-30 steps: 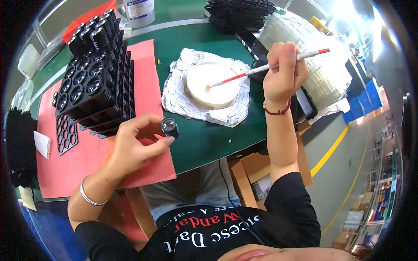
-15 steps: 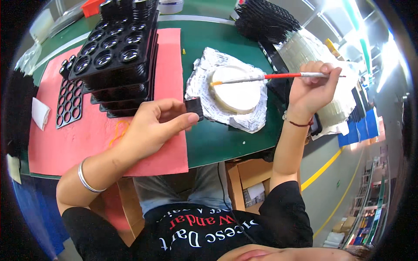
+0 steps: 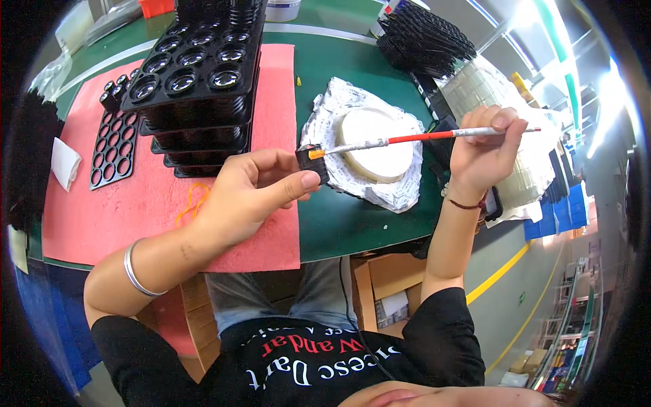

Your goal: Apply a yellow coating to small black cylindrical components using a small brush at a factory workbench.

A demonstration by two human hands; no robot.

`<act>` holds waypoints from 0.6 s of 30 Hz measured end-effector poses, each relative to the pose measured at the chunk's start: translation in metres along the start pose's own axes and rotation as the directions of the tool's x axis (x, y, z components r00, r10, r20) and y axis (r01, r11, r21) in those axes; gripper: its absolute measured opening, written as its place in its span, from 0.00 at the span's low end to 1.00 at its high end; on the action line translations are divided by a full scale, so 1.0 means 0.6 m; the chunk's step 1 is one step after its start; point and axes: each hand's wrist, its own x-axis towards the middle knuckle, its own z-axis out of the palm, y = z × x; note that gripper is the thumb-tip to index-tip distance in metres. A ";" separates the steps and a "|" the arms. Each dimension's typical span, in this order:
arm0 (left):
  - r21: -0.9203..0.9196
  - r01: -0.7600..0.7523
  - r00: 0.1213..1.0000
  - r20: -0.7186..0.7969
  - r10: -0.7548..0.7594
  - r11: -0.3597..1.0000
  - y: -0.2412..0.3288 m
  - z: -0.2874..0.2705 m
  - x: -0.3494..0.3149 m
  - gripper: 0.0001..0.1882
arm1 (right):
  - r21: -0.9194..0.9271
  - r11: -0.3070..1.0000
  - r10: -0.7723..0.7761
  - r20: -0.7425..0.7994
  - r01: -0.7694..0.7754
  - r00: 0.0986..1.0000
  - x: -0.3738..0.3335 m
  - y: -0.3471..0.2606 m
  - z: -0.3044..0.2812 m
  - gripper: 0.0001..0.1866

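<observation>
The left hand [image 3: 261,190] pinches a black part [image 3: 314,171] above the green surface [image 3: 346,234], the right hand [image 3: 485,150] grips a brush [image 3: 422,136] at its upper end, and an unsteady wrist could smear its side.

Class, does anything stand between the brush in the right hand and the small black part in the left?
Nothing visible does: on the brush, the orange tip overlaps the small black part in view, near its upper end; exact contact is unclear.
</observation>
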 end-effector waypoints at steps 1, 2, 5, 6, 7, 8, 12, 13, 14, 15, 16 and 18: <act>0.000 -0.001 1.000 0.000 0.001 1.000 0.000 -0.001 0.000 0.11 | -0.001 1.000 -0.001 0.000 0.001 1.000 0.000 0.000 0.000 0.18; 0.006 -0.018 1.000 0.014 0.018 1.000 -0.001 -0.002 0.001 0.12 | -0.017 1.000 -0.017 0.006 0.017 1.000 0.001 0.000 0.000 0.18; -0.035 -0.045 0.999 0.014 0.046 0.998 0.003 0.005 -0.003 0.12 | -0.043 0.999 -0.031 -0.006 0.031 1.000 0.000 -0.004 0.007 0.18; -0.088 -0.053 0.999 0.001 0.053 0.995 0.003 0.006 -0.003 0.12 | -0.056 0.998 -0.023 -0.023 0.021 0.999 -0.001 -0.003 0.010 0.17; -0.090 -0.051 0.999 0.001 0.051 0.995 0.001 0.004 -0.003 0.12 | -0.057 0.998 -0.020 -0.023 0.019 1.000 -0.001 0.000 0.010 0.17; -0.101 -0.059 0.998 0.010 0.060 0.993 -0.001 0.002 -0.003 0.12 | -0.052 0.999 -0.009 -0.020 0.008 1.000 0.000 0.003 0.010 0.17; -0.119 -0.083 0.995 0.044 0.089 0.989 0.000 0.003 -0.007 0.12 | -0.035 0.999 0.008 -0.019 -0.009 1.000 -0.001 -0.001 0.009 0.17; -0.118 -0.083 0.995 0.046 0.089 0.989 0.001 0.005 -0.008 0.12 | -0.035 0.999 0.007 -0.020 -0.008 1.000 0.000 -0.001 0.006 0.17; -0.134 -0.096 0.993 0.051 0.104 0.986 0.003 0.006 -0.009 0.12 | -0.032 0.999 0.003 -0.009 -0.003 1.000 0.001 -0.001 0.000 0.17; -0.148 -0.109 0.992 0.054 0.118 0.983 0.004 0.007 -0.009 0.12 | -0.027 1.000 -0.002 0.002 0.002 1.000 0.002 -0.001 -0.003 0.17; -0.147 -0.109 0.992 0.054 0.118 0.983 0.004 0.006 -0.009 0.12 | -0.026 1.000 -0.002 0.001 0.002 1.000 0.002 0.000 -0.004 0.17; -0.139 -0.106 0.991 0.072 0.117 0.985 0.006 0.005 -0.010 0.11 | -0.007 1.000 0.008 -0.003 -0.008 1.000 0.003 0.000 -0.003 0.17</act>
